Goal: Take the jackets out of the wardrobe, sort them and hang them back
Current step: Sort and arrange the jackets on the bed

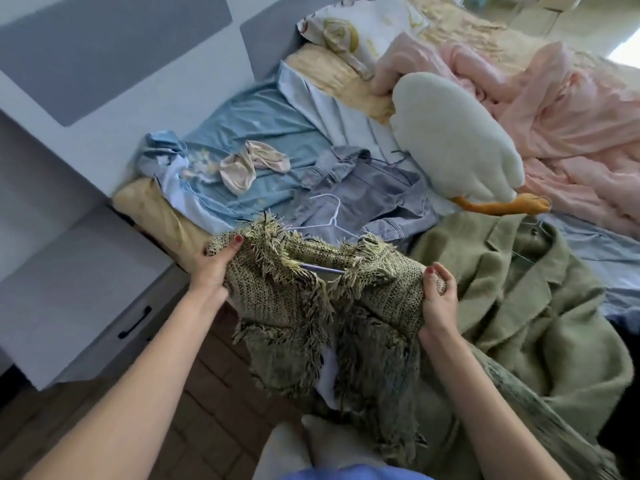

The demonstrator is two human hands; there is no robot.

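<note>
I hold a green fringed tweed jacket (377,306) up over the bed's near edge. My left hand (213,268) grips its left shoulder and my right hand (438,296) pinches its right shoulder. A white hanger (325,223) sticks out of its collar. Behind it on the bed lies a light denim jacket (367,195). A green wool coat (540,306) lies spread at the right, partly under the tweed jacket.
On the bed are a blue sheet (249,133), beige satin cloth (249,164), a white goose plush (453,140), a pink blanket (568,126) and a floral pillow (353,26). A grey cabinet with a black handle (135,322) stands at the left.
</note>
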